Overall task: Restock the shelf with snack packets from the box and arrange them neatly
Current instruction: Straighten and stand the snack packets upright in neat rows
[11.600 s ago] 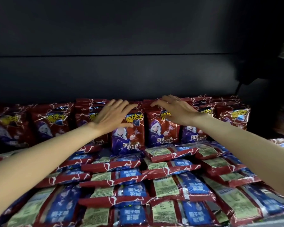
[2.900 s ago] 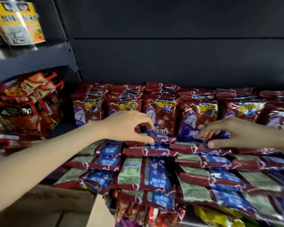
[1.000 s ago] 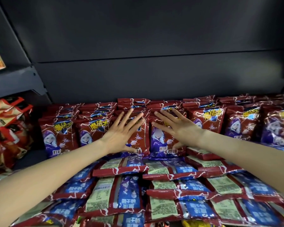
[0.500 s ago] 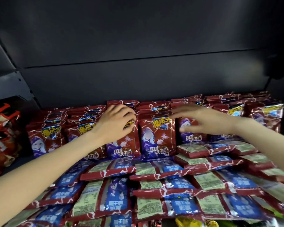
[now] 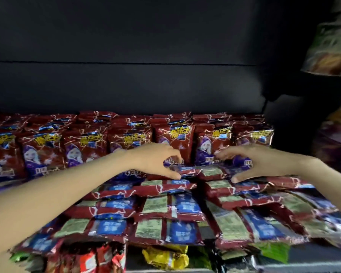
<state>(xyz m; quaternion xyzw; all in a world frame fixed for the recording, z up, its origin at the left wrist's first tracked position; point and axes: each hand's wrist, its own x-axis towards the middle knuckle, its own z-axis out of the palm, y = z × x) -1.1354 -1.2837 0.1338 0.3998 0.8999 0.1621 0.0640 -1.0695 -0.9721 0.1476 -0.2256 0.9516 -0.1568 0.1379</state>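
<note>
- The left hand [image 5: 156, 161] reaches in from the lower left, with fingers curved above and thumb below. It pinches the left end of a flat packet [image 5: 203, 171].
- The right hand [image 5: 258, 162] comes from the right with the same curved shape. Its thumb lies low on the packets, but I cannot tell if it really grips the flat packet or only touches it.
- The flat packet lies between the two hands, back side up, with its long axis running left to right.
- It is at the foot of the upright packets [image 5: 130, 142], which stand in a row at the back of the shelf [image 5: 303, 266] with their fronts facing the camera.
- In front of the hands, more lying packets [image 5: 165, 209] overlap in rows, all back side up, with long axes also left to right.
- The picture is blurred, so the print on the labels is hard to read.
- Under the shelf edge, a yellow packet [image 5: 165, 257] and some red ones are partly hidden.
- At the upper right, a green package [image 5: 331, 46] is cut off by the frame.
</note>
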